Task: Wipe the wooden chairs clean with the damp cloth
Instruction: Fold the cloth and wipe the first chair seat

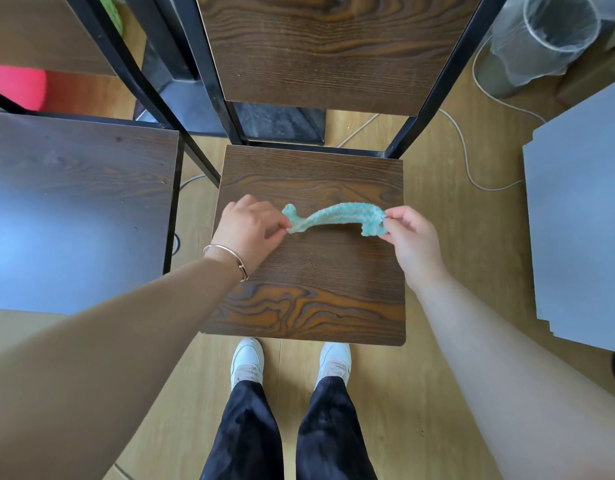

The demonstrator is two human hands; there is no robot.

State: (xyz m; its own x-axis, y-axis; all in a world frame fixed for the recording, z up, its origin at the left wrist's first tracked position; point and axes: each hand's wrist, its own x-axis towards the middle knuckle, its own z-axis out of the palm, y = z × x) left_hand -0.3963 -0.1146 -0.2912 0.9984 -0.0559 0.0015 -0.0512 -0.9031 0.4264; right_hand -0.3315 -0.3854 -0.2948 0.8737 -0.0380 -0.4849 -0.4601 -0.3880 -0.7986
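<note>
A dark wooden chair stands right in front of me, its seat [309, 292] below my hands and its backrest [320, 50] beyond, held in a black metal frame. A teal fluffy cloth [337, 218] is stretched in a loose arc above the seat. My left hand [250, 230] pinches the cloth's left end. My right hand [411, 237] pinches its right end. The cloth's middle hangs free, and I cannot tell whether it touches the wood.
A second dark wooden chair seat [74, 209] stands at the left, close beside this one. A grey board [580, 216] lies at the right. A bin lined with a clear bag [541, 43] is at the back right. A white cable [465, 150] runs across the wood floor.
</note>
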